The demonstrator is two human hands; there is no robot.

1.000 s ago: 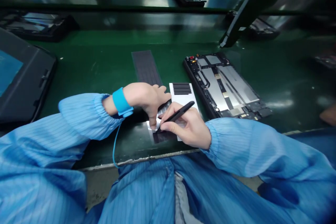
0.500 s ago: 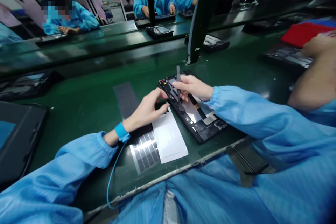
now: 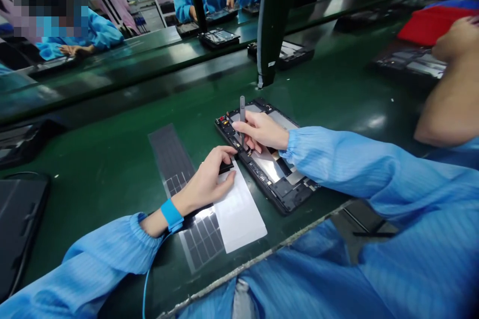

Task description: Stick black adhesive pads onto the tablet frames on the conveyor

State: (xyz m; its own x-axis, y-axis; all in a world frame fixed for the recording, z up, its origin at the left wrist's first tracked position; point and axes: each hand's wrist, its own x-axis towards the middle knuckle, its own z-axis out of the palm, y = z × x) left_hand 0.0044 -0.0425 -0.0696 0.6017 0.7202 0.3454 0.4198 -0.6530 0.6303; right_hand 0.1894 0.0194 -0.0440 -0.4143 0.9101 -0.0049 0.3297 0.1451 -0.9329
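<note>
Tablet frame [image 3: 264,159] lies under the right hand [image 3: 262,132], where a pen-like tool [image 3: 242,112] is held upright in a narrow grip, best kept steady, while a black strip [image 3: 226,167] is pinched by the left hand [image 3: 207,182] above a white sheet [image 3: 239,214].

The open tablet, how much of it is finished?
Done: the silver panels look in place inside the open tablet. In hand: the left hand holds a small black pad by the tablet's edge, while the right hand works there with a black stylus. Left: more black pads sit on their sheet.
</note>
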